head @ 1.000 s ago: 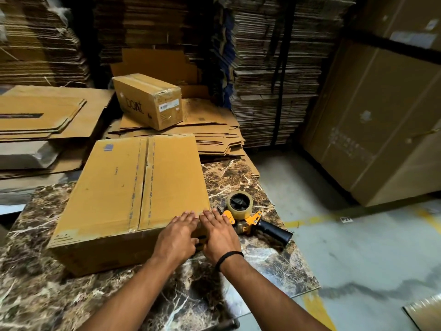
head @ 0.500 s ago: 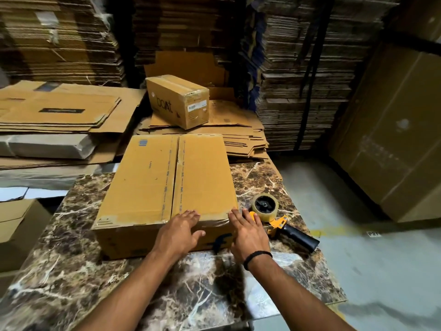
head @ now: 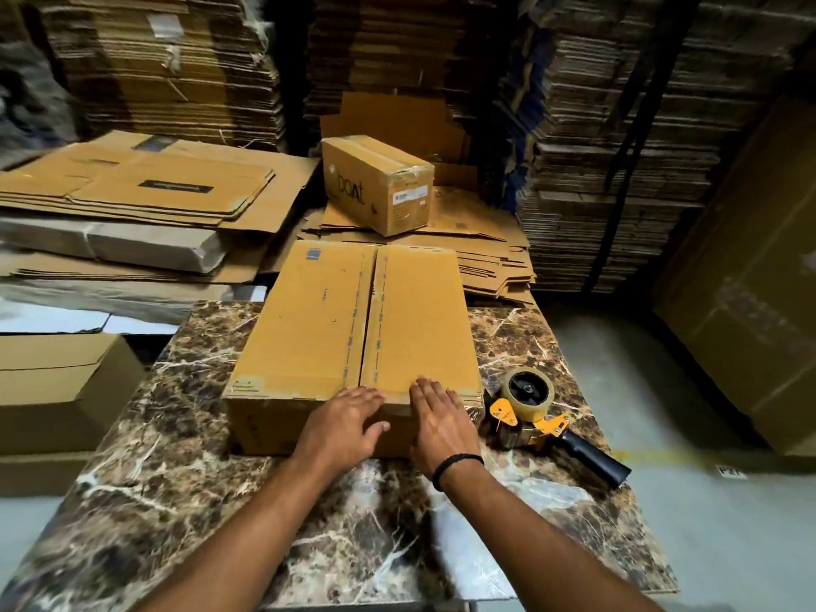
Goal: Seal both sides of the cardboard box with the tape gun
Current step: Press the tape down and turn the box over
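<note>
A long brown cardboard box [head: 309, 329] lies on the marble table [head: 185, 514], its two top flaps meeting along a centre seam with clear tape over it. My left hand [head: 342, 424] lies flat over the box's near top edge at the seam, fingers straight. My right hand [head: 439, 419] presses flat on the near right corner of the box. The tape gun [head: 536, 415], yellow with a black handle and a clear tape roll, lies on the table just right of the box, apart from both hands.
A smaller taped box [head: 379, 183] sits on flattened cartons [head: 485, 254] behind the table. More flat cardboard [head: 145, 187] is stacked at the left, tall bundles [head: 618, 139] stand behind. A large carton [head: 750, 267] is at the right, with concrete floor [head: 689, 435] beside the table.
The view has shifted, so the box sits further right and centred in view. My right hand has moved from beside the tape gun onto the box's near right corner; both hands stay flat.
</note>
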The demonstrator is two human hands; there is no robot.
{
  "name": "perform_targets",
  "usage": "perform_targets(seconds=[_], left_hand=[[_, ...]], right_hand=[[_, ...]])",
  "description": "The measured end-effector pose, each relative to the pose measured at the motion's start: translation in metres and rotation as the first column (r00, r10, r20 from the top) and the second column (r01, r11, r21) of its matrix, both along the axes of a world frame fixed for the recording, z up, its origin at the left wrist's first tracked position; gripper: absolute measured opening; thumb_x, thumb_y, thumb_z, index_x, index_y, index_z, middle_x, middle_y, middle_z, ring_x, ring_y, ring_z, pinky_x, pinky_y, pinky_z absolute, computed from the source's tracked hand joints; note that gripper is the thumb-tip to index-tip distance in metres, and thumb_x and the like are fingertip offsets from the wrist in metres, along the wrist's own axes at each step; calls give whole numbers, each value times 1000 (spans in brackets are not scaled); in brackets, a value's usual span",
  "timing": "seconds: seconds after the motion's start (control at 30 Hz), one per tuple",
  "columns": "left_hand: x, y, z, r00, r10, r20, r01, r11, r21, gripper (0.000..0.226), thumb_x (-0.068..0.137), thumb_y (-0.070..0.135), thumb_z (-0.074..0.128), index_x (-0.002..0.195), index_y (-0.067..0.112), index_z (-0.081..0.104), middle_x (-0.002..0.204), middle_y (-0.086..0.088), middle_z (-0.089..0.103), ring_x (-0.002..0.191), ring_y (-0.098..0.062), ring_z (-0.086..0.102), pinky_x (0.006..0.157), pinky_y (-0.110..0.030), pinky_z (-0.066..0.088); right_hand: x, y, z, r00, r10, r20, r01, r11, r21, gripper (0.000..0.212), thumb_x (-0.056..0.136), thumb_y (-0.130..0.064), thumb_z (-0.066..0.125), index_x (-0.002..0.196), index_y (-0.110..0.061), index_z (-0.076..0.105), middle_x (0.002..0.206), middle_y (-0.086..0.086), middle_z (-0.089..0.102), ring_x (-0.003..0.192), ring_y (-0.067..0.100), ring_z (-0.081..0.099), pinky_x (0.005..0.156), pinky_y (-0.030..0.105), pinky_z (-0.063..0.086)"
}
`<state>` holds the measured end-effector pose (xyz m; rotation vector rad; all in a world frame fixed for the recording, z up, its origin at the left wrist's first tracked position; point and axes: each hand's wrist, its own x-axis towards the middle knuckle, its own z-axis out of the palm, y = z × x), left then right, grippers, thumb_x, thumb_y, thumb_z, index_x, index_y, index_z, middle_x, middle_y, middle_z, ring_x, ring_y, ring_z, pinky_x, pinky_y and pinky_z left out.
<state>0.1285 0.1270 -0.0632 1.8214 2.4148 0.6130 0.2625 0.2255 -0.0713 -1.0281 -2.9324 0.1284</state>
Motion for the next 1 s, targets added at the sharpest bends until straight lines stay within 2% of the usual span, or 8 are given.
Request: perform_targets(seconds=[0.07,0.17,0.3,0.4,0.6,0.8,0.9,1.0], left_hand=[[-3,-7,-2,1000,-20,-23,19,999,-28,55,93,41,49,143,23,35,150,10,29,139,-7,21,106,-17,0],[-15,-8,-3,998,53,-27,-52,999,13,55,92,44,49,141,21,38,148,6,34,138,-9,27,107,-20,6],[-30,-17,-4,992,91,-85,-94,995,-32,60,92,49,47,143,21,32,150,6,30,139,-10,24,110,-23,5],[-45,-30,-7,982,164,-95,-168,985,-47,64,90,52,48,144,23,28,151,7,26,140,-9,20,110,-24,2],[-47,-29,-4,986,140,-91,-150,982,-116,76,85,57,52,146,23,22,154,8,18,141,-9,14,109,-24,0],[-54,-32,-4,995,96,-37,-99,991,-88,71,85,45,60,144,21,30,152,8,25,140,-5,17,112,-19,1],[-67,-42,-6,982,158,-104,-159,987,-4,66,85,57,52,138,17,44,145,2,41,136,-10,32,114,-25,15],[-77,-59,-8,966,197,-167,-207,977,-43,75,84,66,44,141,18,36,149,3,34,138,-12,27,111,-24,8]], right_hand=[[-1,-1,0,1000,4,-1,-4,1000,11,77,90,-28,52,151,-10,8,159,9,9,146,22,8,119,38,5],[-2,-2,0,1000,-13,-17,13,1000,1,76,89,-25,52,151,-11,9,160,8,9,147,21,8,118,36,3],[-2,-3,-2,998,-30,-56,30,1000,0,75,89,-23,53,151,-11,12,159,7,12,147,20,8,119,36,3],[-2,-4,-1,999,-22,-47,22,1000,2,75,91,-24,52,151,-12,10,160,6,9,147,20,6,119,36,3],[-10,-9,8,998,-51,29,49,998,46,76,90,-32,50,151,-9,9,159,10,9,147,22,6,119,41,2],[-69,-35,14,973,230,23,-230,973,-5,82,88,-36,55,151,-10,9,160,10,7,147,23,5,119,37,1],[-76,-34,5,977,211,35,-211,977,-24,86,86,-33,60,151,-12,8,160,8,9,147,21,7,118,34,2],[-73,-34,2,978,205,26,-205,979,-13,91,83,-32,66,151,-13,9,160,6,10,146,20,8,117,32,0]])
